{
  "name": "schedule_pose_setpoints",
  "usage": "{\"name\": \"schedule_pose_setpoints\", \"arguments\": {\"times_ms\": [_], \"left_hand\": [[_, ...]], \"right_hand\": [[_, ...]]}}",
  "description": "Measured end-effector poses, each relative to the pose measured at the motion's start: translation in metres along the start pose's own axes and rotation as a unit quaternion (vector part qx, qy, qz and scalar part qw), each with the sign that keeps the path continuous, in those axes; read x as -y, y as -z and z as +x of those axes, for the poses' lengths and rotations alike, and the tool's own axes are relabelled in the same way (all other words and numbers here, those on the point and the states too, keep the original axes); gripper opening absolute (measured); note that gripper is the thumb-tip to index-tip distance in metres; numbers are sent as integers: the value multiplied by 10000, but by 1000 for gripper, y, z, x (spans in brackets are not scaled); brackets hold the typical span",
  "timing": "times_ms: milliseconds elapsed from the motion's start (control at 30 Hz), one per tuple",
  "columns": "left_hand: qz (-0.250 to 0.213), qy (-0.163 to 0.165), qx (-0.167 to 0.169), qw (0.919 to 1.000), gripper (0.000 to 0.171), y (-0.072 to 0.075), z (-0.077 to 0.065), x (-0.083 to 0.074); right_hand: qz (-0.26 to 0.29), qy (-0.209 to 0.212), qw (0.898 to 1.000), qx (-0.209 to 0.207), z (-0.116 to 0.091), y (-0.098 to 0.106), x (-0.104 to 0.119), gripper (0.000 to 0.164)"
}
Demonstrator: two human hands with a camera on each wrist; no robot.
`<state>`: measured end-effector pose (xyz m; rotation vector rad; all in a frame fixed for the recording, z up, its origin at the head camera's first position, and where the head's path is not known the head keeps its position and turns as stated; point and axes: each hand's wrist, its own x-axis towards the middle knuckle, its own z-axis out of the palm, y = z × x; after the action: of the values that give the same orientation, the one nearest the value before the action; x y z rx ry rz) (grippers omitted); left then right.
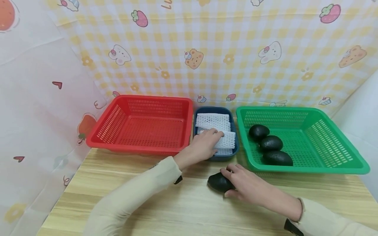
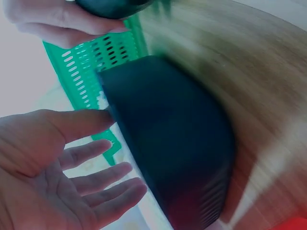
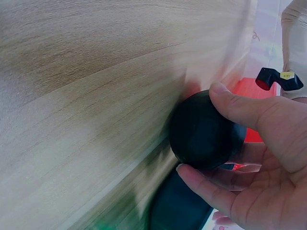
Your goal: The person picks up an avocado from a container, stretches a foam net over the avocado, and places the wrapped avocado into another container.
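Observation:
My right hand [image 1: 243, 183] grips a dark avocado [image 1: 220, 182] low over the front of the table, thumb on one side and fingers round the other. In the right wrist view the avocado [image 3: 206, 132] shows between thumb and fingertips. My left hand [image 1: 205, 144] reaches over a small dark blue basket [image 1: 217, 158] that holds white foam net sleeves [image 1: 214, 119]. Its fingers lie loosely spread over the upper sleeve [image 1: 228, 141]. From the left wrist, the fingers [image 2: 103, 191] appear apart at the basket's rim, with the thumb against the near edge.
A red basket [image 1: 141, 149] with nothing in it stands left of the blue one. To the right is a green basket [image 1: 325, 168] with three avocados [image 1: 270, 143] at its left side. A patterned cloth [image 1: 177, 49] hangs behind the wooden table [image 1: 183, 209].

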<state>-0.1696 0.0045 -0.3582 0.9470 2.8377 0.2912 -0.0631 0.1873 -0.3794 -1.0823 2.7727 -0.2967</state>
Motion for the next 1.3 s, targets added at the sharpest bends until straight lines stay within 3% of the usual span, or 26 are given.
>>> {"name": "schedule_pose_setpoints", "arguments": {"times_ms": [167, 333, 600, 767, 1300], "left_hand": [[172, 73, 40, 9998, 56, -4, 2, 2], [195, 132, -148, 9996, 44, -5, 0, 5], [309, -44, -469, 9984, 29, -5, -2, 6], [232, -361, -820, 9957, 23, -3, -6, 5], [168, -848, -1313, 9876, 25, 15, -38, 8]], "right_hand": [[5, 5, 10000, -5, 2, -1, 2, 66], [-3, -30, 10000, -21, 3, 0, 3, 66], [-50, 19, 10000, -64, 2, 1, 2, 65], [-44, -76, 10000, -29, 1, 1, 0, 65], [132, -205, 9995, 193, 3, 2, -1, 66]]}}
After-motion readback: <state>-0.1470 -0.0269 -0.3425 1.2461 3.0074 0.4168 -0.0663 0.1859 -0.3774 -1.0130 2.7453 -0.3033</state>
